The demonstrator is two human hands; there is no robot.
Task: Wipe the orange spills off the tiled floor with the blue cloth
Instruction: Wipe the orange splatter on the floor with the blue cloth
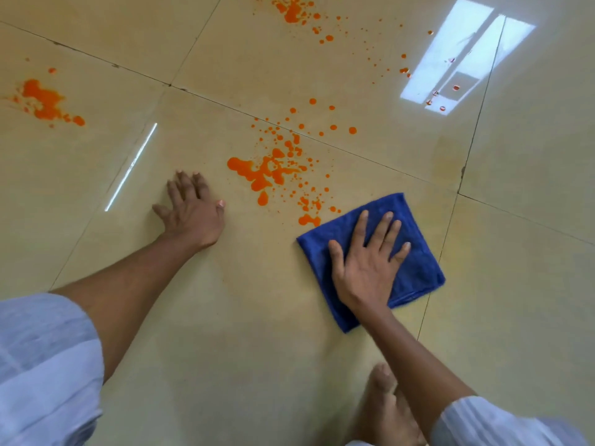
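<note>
Both hands are lying flat with fingers spread: the right hand (pixel 370 262) is pressing down on the folded blue cloth (pixel 415 275), and the left hand (pixel 193 214) is resting palm-down on the bare tiled floor (pixel 225 317), apparently bracing the body. Neither is gripping anything.

The cloth is sitting just beside the nearest orange spill (pixel 273 175), its far corner almost touching the lowest drops. That central spill is lying between the two hands, straddling a grout line (pixel 370 159). Another large patch (pixel 45 101) is waiting well off to the left, a third (pixel 293 11) is showing at the top edge, and scattered droplets (pixel 402 56) are trailing toward the window reflection (pixel 463 53).

For a clean pass, the palm should probably be keeping even pressure while pushing the cloth up and left through the puddle, gathering liquid inward rather than smearing it outward; the grout seam is likely needing extra attention.

Open floor is lying all around the cloth, so sweeping room seems plentiful. A bare foot (pixel 386 403) is sitting near the right forearm, and the left hand is resting close to the puddle's edge, so it may be wise to steer clear of both.
</note>
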